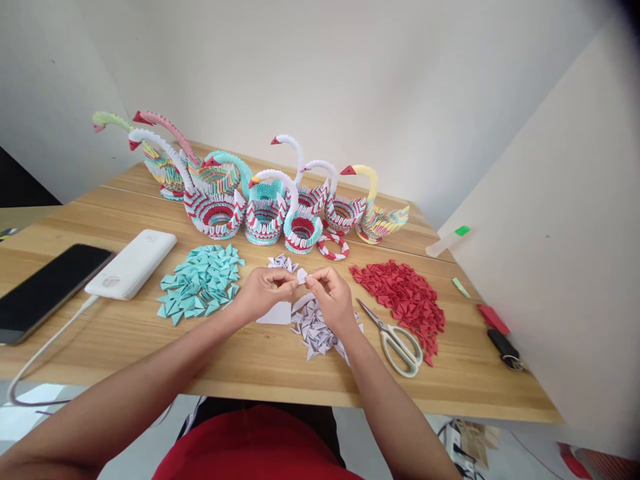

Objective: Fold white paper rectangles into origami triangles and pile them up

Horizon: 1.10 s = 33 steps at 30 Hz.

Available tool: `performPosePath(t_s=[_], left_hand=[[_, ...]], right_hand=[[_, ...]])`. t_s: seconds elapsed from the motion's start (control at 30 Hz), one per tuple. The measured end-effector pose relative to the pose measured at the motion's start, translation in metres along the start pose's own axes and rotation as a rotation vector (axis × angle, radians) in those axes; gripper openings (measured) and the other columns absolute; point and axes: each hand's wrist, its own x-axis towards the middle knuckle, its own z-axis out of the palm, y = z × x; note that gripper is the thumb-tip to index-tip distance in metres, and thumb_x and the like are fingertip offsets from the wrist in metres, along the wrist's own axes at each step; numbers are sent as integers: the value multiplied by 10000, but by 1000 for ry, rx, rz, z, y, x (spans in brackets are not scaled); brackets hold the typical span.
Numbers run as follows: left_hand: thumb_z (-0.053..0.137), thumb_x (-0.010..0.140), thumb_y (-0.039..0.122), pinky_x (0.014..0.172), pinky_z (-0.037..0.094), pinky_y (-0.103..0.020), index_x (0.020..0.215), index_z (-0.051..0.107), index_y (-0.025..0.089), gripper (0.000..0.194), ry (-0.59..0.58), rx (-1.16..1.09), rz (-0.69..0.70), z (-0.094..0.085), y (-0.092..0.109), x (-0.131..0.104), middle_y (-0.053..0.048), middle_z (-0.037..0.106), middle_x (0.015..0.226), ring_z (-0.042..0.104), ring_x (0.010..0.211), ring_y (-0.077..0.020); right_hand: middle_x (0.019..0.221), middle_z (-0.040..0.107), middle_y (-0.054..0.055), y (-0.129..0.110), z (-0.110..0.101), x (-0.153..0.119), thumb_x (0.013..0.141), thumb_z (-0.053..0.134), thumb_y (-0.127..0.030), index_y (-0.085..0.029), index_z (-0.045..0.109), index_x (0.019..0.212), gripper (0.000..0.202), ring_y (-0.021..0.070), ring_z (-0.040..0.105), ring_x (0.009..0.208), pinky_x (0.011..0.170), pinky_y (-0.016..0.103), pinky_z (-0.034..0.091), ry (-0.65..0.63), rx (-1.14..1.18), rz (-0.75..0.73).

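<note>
A small white paper piece point(301, 276) is pinched between my left hand point(263, 291) and my right hand point(330, 295), over the middle of the table. Both hands have their fingers closed on it. Under and beside my right hand lies a pile of folded white paper pieces point(319, 331). Another small group of white pieces point(283, 262) sits just behind my left hand. A flat white paper point(276, 313) rests below my left hand. Folded turquoise pieces point(203, 280) are heaped to the left, and red ones point(405, 300) to the right.
Several folded-paper swans point(215, 212) stand at the back, with a red and white ring point(333, 247) in front. Scissors point(400, 347) lie right of the white pile. A power bank point(133, 263) with a cable and a phone point(47, 287) occupy the left side.
</note>
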Motion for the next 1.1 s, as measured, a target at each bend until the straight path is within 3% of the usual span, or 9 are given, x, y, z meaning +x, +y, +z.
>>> performPosePath(t_s=[0.23,0.4,0.7,0.8,0.93,1.1], left_hand=[[548,798,289,562,377,-214,653,643,137,231,-12,-36,-44,3,-10,1,-3,607,627,505,601,-111],[631,774,354,567,396,-205,740,613,135,222,-34,-222,-93,7,-13,3,10,593,667,495,594,-92],[647,736,371,582,397,-223,716,581,140,241,7,-336,-157,3,-8,4,10,572,667,478,588,-91],[630,745,347,603,410,-232,703,572,145,215,17,-334,-151,0,-6,5,9,570,661,490,600,-97],[627,747,319,589,409,-227,710,575,146,185,-13,-241,-114,0,-8,5,7,581,666,508,607,-102],[644,771,346,630,460,-245,741,594,140,215,-30,-194,-107,4,-11,2,-11,620,700,564,651,-121]], right_hand=[[756,647,-11,3,5,2,797,649,-335,-219,589,886,159,143,622,708,691,280,492,3,233,102],[742,663,-21,1,6,2,815,625,-307,-230,582,1064,264,136,610,693,657,254,464,-11,187,71],[803,700,3,2,7,2,804,631,-309,-232,549,1081,299,163,660,759,725,292,496,-72,265,112],[770,685,-3,-1,5,2,799,636,-336,-224,557,1041,278,164,651,740,715,294,498,-110,256,137],[768,649,-1,-5,1,2,861,559,-405,-213,583,853,193,148,612,736,711,277,477,-90,217,118],[687,609,-18,-2,2,3,799,645,-383,-203,581,735,201,124,562,637,617,251,440,-67,163,140]])
